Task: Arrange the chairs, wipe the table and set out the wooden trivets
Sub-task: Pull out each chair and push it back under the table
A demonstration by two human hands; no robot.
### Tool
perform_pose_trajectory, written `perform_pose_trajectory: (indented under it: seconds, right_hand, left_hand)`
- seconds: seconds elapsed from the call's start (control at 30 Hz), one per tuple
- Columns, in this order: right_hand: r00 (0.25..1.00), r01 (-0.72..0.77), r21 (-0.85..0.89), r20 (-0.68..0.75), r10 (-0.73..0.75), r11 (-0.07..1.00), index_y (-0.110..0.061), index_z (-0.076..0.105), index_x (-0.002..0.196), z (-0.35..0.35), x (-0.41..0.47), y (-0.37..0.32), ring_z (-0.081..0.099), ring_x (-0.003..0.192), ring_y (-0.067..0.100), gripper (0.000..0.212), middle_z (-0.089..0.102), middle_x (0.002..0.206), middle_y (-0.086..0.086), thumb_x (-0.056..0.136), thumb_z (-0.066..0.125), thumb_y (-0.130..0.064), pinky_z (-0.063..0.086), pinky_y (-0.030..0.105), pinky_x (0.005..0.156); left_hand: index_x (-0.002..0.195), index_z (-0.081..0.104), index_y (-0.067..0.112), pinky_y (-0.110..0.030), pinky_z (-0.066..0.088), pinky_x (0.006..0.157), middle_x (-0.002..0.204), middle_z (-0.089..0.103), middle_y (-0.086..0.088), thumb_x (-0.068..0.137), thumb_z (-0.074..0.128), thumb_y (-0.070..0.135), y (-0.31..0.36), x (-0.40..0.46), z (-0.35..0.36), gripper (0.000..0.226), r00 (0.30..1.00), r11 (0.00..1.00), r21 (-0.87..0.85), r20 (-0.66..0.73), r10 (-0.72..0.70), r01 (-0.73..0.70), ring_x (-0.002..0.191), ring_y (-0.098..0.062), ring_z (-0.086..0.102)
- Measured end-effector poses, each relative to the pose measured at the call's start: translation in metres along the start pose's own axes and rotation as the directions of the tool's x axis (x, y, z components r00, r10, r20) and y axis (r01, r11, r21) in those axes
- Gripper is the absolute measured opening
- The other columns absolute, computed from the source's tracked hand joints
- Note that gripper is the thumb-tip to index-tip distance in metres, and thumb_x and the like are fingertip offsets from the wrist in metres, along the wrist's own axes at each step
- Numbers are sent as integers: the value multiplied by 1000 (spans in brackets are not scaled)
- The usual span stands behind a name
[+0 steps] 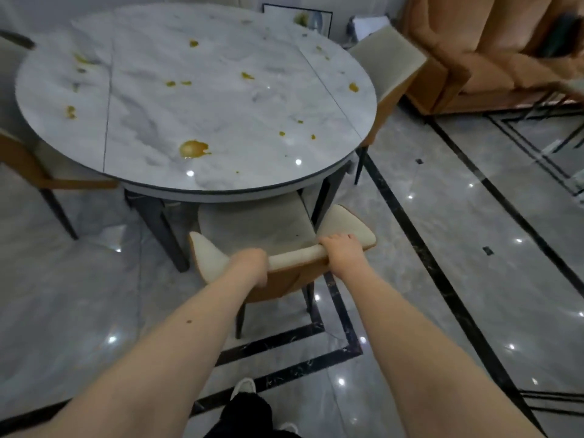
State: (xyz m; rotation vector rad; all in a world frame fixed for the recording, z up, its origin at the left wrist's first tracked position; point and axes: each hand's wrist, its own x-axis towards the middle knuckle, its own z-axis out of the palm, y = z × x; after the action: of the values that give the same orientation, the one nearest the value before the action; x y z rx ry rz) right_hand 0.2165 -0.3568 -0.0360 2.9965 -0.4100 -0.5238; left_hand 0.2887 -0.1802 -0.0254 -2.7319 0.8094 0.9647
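Cream-padded chair (252, 229) sits at the near edge of the marble table (151, 181), seat partly under it — left hand (249, 265) and right hand (339, 249) both curl over its backrest. Yellow spills (192, 149) dot the tabletop.

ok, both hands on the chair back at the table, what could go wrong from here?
1. Pushed further, the near chair could knock the dark table leg beside its seat.
2. Yellow spills lie near the table edge; leaning over could smear them.
3. Glossy floor: the chair may slide suddenly under the left hand and right hand.
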Motion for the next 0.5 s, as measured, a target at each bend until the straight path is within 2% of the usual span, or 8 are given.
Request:
perform_pose_trajectory:
  seconds: [0.2, 0.37, 0.5]
  right_hand:
    - [1000, 24, -42, 15, -24, 999, -18, 47, 126, 6, 2, 7, 47, 122, 28, 42, 54, 129, 7, 86, 58, -13, 26, 40, 109]
    - [992, 65, -83, 115, -56, 994, -21, 44, 129, 2, 15, 17, 47, 122, 30, 44, 53, 129, 7, 87, 57, -13, 24, 49, 110]
    - [988, 104, -127, 129, -87, 986, -20, 43, 129, 0, 28, 39, 49, 121, 33, 45, 55, 127, 7, 87, 58, -13, 25, 51, 108]
  left_hand:
    - [125, 54, 11, -32, 47, 92, 124, 59, -8, 85, 60, 21, 3, 4, 3, 41, 1000, 1000, 7, -29, -8, 8, 113, -26, 58]
    - [124, 54, 12, -34, 47, 95, 125, 58, -8, 85, 61, 23, 10, 4, 8, 40, 996, 998, 10, -74, -54, 55, 114, -26, 57]
    - [119, 54, 14, -33, 45, 93, 122, 59, -7, 86, 62, 24, 29, 11, 11, 36, 983, 993, -58, -151, -107, 100, 113, -26, 57]
